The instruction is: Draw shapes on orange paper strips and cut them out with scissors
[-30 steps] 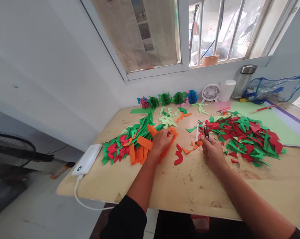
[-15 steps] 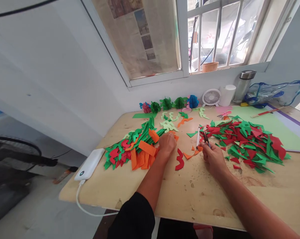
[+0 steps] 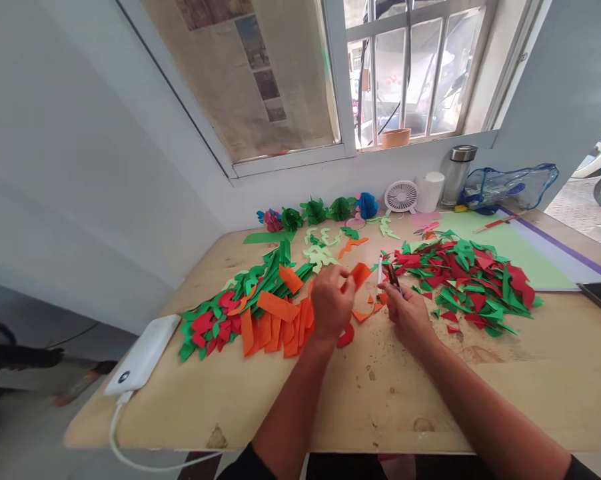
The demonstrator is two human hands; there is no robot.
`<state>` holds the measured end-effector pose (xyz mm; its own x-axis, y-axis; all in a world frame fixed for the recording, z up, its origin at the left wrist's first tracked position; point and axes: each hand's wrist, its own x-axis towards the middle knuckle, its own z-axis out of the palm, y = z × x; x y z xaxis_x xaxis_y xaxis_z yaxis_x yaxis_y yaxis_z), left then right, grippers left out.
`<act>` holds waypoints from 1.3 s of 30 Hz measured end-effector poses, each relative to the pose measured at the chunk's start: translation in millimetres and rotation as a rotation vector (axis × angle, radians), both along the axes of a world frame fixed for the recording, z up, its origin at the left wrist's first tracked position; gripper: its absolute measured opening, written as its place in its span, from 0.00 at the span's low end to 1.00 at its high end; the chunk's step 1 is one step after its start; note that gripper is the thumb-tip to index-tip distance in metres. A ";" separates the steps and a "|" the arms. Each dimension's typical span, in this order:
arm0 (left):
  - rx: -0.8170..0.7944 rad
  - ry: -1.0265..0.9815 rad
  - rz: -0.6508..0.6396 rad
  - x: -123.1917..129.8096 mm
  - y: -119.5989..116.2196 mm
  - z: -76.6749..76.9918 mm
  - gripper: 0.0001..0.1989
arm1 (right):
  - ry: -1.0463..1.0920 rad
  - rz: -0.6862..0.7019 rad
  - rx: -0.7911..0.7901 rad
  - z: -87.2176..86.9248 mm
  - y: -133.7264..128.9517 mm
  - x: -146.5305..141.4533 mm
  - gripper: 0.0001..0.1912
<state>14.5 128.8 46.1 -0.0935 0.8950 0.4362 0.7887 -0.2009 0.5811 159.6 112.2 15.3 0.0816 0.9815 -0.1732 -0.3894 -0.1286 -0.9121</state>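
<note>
While left hand (image 3: 333, 303) pinches orange paper (image 3: 361, 274), right hand (image 3: 411, 316) — fingers clamped on scissors (image 3: 393, 275), scraps (image 3: 473, 277) alongside

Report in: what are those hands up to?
Left hand: pinching orange paper. Right hand: holding scissors. White pen close beside them, possibly in the way.

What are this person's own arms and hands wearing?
The left hand and right hand are bare, with no gloves or watch visible. A black left sleeve and dark right sleeve just show at the bottom edge.
</note>
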 end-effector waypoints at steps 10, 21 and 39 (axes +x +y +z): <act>0.173 0.304 -0.164 45.2 -16.3 -26.2 0.02 | 0.022 -0.013 0.031 4.1 -1.4 6.1 0.28; 0.276 0.306 -0.189 48.1 -15.2 -32.9 0.05 | 0.024 -0.022 0.055 -5.1 1.8 5.0 0.27; -0.402 -0.457 -0.343 21.8 -8.8 -11.6 0.07 | -0.045 -0.125 0.049 -6.8 6.3 8.8 0.28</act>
<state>36.3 120.0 34.5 0.1280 0.9905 0.0495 0.3780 -0.0948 0.9209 168.4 118.6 8.5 0.2105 0.9704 -0.1187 -0.3577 -0.0366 -0.9331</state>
